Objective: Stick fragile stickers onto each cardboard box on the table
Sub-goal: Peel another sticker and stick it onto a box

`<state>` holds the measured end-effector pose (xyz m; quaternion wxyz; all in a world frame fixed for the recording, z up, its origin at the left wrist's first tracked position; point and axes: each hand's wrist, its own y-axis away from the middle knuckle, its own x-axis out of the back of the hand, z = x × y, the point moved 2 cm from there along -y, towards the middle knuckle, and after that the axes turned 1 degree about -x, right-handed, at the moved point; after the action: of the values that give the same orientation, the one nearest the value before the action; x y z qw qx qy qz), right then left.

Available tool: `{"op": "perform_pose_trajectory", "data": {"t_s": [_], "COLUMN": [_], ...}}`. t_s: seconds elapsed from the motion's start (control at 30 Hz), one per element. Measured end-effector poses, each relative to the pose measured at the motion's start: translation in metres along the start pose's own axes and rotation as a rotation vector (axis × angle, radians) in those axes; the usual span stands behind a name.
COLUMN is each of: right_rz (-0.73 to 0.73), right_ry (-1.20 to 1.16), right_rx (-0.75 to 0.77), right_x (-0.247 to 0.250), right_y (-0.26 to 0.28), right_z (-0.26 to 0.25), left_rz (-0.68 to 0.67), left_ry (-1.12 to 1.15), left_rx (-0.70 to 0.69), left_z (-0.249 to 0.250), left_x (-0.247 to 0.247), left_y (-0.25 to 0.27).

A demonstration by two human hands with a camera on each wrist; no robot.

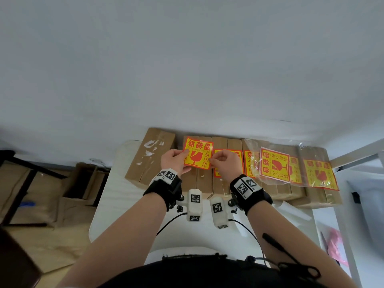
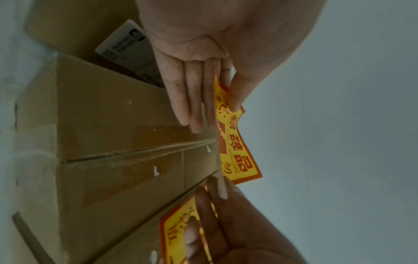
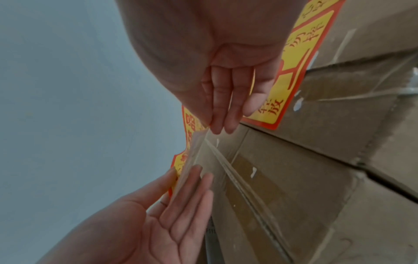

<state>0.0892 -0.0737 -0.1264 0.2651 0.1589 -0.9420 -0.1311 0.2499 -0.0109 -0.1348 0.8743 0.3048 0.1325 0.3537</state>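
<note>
Several cardboard boxes stand in a row along the table's far edge. Both hands hold one yellow-and-red fragile sticker point(image 1: 198, 152) just above the second box point(image 1: 199, 180). My left hand point(image 1: 184, 156) pinches its left edge, thumb on top and fingers beneath point(image 2: 192, 100). My right hand point(image 1: 214, 160) pinches the right edge. In the right wrist view the sticker point(image 3: 189, 141) shows side-on between the right hand point(image 3: 212, 125) and the left. The leftmost box point(image 1: 149, 156) bears only torn white label scraps. Boxes to the right carry stickers point(image 1: 239, 161).
A clear bag of stickers point(image 1: 274, 165) lies across the boxes at the right, by another stickered box point(image 1: 320, 175). White backing strips point(image 1: 295, 210) lie on the white table point(image 1: 124, 200). Flattened cardboard point(image 1: 83, 183) is on the floor at left. A wall rises behind the boxes.
</note>
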Motion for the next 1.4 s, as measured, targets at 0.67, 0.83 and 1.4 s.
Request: {"op": "perform_pose_trajectory", "data": {"t_s": [0.67,0.83,1.4], "right_rz": [0.017,0.002,-0.055], "right_ry": [0.448,0.480,0.678], "right_rx": [0.158,0.146,0.216], "right_x": [-0.002,-0.004,-0.013], "right_y": [-0.004,-0.009,-0.020], "right_z": [0.005,0.006,0.005], "left_rz": [0.179,0.179,0.159], "left_ry": [-0.707,-0.771,-0.983], "left_rx": [-0.221,-0.236,-0.295], "left_z": [-0.009,-0.008,-0.004], "left_x": [0.012,0.010,0.007], "left_y": [-0.003,-0.005,-0.013]}}
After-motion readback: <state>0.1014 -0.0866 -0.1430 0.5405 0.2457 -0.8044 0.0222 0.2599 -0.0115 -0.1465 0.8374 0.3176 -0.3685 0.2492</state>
